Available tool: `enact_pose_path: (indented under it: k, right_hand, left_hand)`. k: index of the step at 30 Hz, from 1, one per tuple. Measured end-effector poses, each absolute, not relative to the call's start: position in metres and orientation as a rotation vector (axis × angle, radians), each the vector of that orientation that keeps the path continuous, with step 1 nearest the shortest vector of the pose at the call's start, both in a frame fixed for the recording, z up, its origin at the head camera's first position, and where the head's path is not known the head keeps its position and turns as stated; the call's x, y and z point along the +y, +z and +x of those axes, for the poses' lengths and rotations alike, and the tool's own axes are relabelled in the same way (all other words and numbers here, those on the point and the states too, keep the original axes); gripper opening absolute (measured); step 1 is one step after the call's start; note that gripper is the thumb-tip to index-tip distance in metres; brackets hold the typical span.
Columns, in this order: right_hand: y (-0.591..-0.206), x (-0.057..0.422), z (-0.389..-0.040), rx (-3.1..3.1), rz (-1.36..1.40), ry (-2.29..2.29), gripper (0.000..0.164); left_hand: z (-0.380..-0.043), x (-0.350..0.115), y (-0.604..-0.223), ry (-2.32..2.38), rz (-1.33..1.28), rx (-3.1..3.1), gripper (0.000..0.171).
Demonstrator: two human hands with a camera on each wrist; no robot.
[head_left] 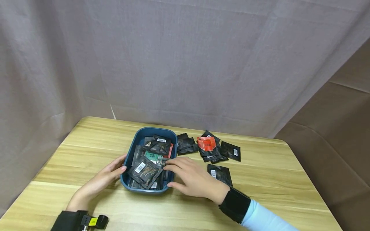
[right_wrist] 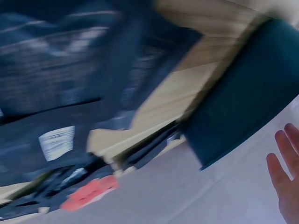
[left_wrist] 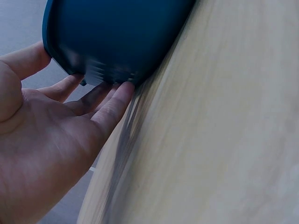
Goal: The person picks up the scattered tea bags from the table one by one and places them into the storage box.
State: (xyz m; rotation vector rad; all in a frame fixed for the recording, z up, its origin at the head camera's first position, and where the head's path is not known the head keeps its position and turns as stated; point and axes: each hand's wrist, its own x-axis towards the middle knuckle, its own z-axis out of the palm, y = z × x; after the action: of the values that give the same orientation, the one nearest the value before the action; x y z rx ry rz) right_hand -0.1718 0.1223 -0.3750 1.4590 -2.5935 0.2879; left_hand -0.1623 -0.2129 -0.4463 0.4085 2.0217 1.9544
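Note:
A blue plastic bin [head_left: 148, 128] holds a pile of mostly black flat sachets, one with a barcode [head_left: 145, 172] on top and one with a green label [head_left: 153, 157]. My left hand [head_left: 105, 176] touches the bin's left side, fingertips against the outer wall and thumb at the rim; in the left wrist view its fingers [left_wrist: 112, 107] are fairly straight. Over the bin's right rim reaches my right hand [head_left: 193, 176], its fingertips near the sachets inside. The right wrist view shows these fingers [right_wrist: 280, 172] spread, with nothing seen between them.
Right of the bin lie black sachets [head_left: 187, 146], a heap topped by an orange-red sachet [head_left: 206, 144], a single black sachet [head_left: 230, 150] and another sachet [head_left: 220, 174] nearer my right wrist. Grey cloth [head_left: 185, 64] hangs behind the wooden table [head_left: 274, 179].

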Motion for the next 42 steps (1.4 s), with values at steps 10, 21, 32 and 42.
enact_pose_path:
  k: [10,21,32,42]
  right_hand:
    - [-0.380,0.168,-0.166,-2.628,1.301,0.275,0.051]
    - [-0.392,0.217,-0.158,-2.749,1.167,0.270,0.055]
    - [-0.403,0.263,-0.155,-2.798,0.964,0.191,0.057]
    - [-0.413,0.292,-0.159,-2.894,0.854,0.169,0.066]
  left_hand:
    - [-0.162,-0.212,-0.446,1.961,0.416,2.011,0.064]
    - [-0.162,-0.212,-0.445,1.960,0.425,2.017,0.065]
    - [-0.162,-0.213,-0.444,1.949,0.413,2.008,0.065]
    - [-0.161,-0.213,-0.445,1.949,0.415,2.017,0.066]
